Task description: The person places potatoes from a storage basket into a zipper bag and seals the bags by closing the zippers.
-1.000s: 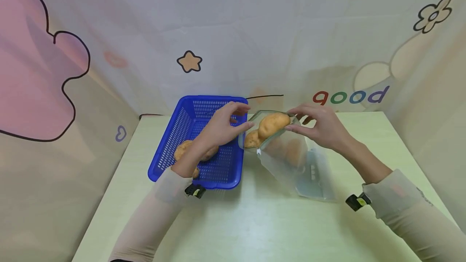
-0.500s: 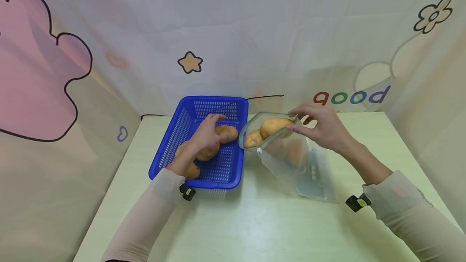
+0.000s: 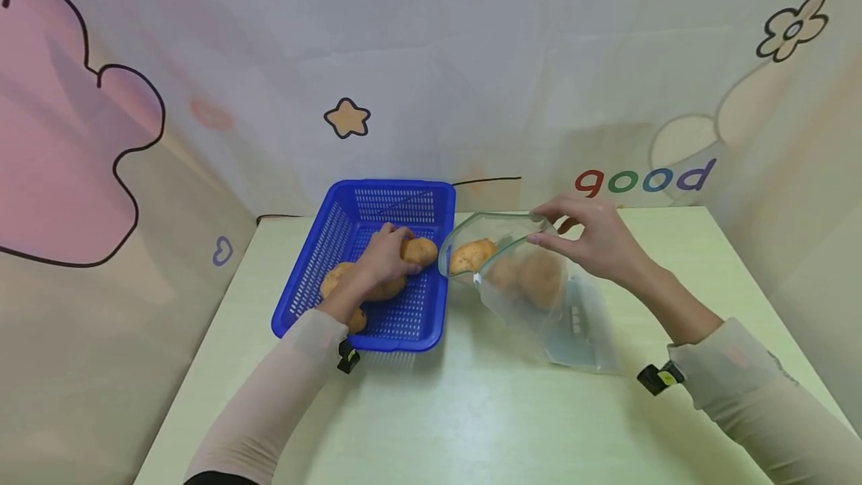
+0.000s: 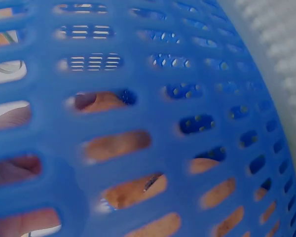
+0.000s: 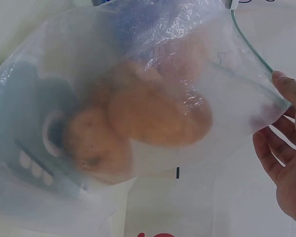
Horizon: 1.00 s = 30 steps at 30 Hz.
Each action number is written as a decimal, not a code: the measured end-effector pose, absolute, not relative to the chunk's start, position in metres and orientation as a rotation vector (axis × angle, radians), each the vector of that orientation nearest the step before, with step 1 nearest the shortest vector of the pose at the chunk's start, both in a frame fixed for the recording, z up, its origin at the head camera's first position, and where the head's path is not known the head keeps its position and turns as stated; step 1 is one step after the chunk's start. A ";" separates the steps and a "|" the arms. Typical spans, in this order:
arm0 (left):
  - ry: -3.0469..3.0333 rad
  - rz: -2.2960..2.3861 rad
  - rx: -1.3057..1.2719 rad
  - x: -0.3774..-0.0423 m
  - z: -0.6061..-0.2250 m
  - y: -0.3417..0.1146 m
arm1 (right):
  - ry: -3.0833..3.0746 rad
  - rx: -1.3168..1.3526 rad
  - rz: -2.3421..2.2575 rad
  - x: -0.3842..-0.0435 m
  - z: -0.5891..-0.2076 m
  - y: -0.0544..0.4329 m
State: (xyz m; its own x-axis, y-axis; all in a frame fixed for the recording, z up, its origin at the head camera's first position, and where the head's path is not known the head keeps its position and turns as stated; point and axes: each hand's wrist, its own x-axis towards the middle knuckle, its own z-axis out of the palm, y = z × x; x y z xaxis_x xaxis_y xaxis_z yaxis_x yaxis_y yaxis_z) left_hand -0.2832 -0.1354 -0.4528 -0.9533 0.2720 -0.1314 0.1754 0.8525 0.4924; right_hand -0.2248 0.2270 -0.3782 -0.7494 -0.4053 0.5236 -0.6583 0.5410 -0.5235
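In the head view my left hand (image 3: 387,254) reaches into the blue plastic basket (image 3: 441,305), its fingers and thumb around a potato (image 3: 421,251) near the basket's right side. More potatoes (image 3: 334,279) lie below, partly hidden by that wrist. My right hand (image 3: 586,230) pinches the rim of a frosted zip bag (image 3: 515,320), whose mouth gapes toward the basket. Inside the bag a potato (image 3: 473,256) shows at the opening, and others appear blurred through the plastic. The right wrist view shows bagged potatoes (image 5: 160,116). Basket slots (image 4: 103,118) mostly block the left wrist view.
The pale green table (image 3: 471,410) carries both basket and bag, which stand side by side. A printed cloth backdrop (image 3: 417,73) rises behind the table, with cloth at both sides. A small white zip slider (image 3: 477,278) sits on the bag's rim.
My left hand has moved from beside the bag's mouth into the basket and taken hold of a potato. The upper potato in the bag has sunk deeper. My right hand stays at the rim.
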 end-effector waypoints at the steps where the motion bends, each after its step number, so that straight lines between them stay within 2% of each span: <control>1: 2.836 0.719 0.346 -0.283 -0.453 -0.135 | -2.443 0.877 1.038 -0.225 -0.378 0.227; 9: 2.879 0.725 0.385 -0.284 -0.453 -0.137 | -2.449 0.888 1.037 -0.224 -0.380 0.226; 13: 2.949 0.807 0.402 -0.282 -0.440 -0.138 | -2.465 0.890 1.037 -0.224 -0.381 0.226; 18: 3.050 0.969 0.640 -0.270 -0.401 -0.129 | -2.470 0.876 1.016 -0.224 -0.379 0.227; 23: 3.019 1.028 0.960 -0.250 -0.362 -0.102 | -2.457 0.859 1.006 -0.223 -0.377 0.229; 30: 2.855 0.905 1.069 -0.233 -0.352 -0.071 | -2.456 0.896 1.024 -0.224 -0.376 0.228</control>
